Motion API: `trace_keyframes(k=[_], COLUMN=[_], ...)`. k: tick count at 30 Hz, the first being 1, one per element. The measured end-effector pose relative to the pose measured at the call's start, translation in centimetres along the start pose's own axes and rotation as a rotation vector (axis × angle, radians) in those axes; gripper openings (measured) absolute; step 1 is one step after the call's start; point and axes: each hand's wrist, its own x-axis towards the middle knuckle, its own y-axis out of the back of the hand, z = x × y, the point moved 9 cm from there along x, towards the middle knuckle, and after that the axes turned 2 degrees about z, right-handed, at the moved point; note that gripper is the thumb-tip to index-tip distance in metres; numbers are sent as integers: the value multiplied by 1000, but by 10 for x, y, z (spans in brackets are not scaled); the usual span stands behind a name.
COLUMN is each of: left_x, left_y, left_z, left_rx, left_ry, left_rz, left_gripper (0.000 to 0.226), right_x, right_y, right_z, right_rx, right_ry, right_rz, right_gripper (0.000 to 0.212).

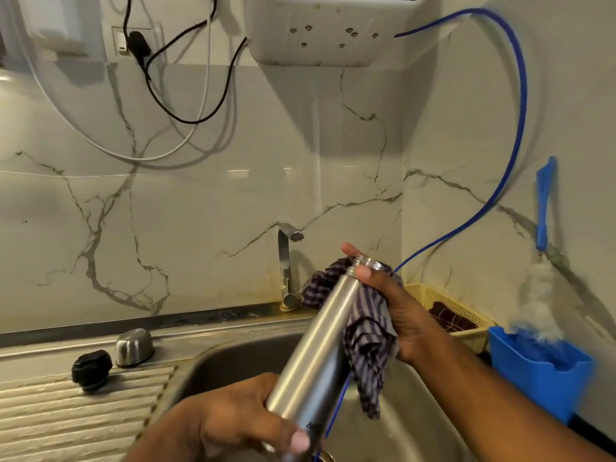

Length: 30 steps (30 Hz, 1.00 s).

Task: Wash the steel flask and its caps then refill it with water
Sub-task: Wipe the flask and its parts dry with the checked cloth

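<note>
Over the steel sink, the left hand grips the base of the tilted, uncapped brushed-steel cylindrical flask. The right hand holds a purple striped cloth against its neck. A round black plastic cap and a domed steel cap sit left of the sink. Washing looks finished and drying underway; refilling and capping remain.

Light: soft, from above the tap.
Shadow: broad wedge above the tap.
Glare: pale streaks up-left of the tap.
Blur: brush right of the tap, smeared.
</note>
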Motion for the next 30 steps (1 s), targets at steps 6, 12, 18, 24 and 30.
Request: trace_keyframes(k=[6,12,18,24,30], left_x=[6,15,16,7,17], left_y=[19,19,-12,27,22], left_z=[23,21,-4,28,1], left_rx=[457,388,-418,514,-301], left_ry=[60,-32,51,34,-19], left_rz=[620,514,21,799,447], left_gripper=[89,87,78,89,104], right_x=[2,7,6,-2,6], right_y=[30,37,24,65,71], right_z=[-4,-10,-5,1,0], right_rx=[21,62,102,-189,-2], right_ry=[132,180,131,151,83], right_rz=[351,340,206,634,534], right_gripper=[26,37,38,51,66])
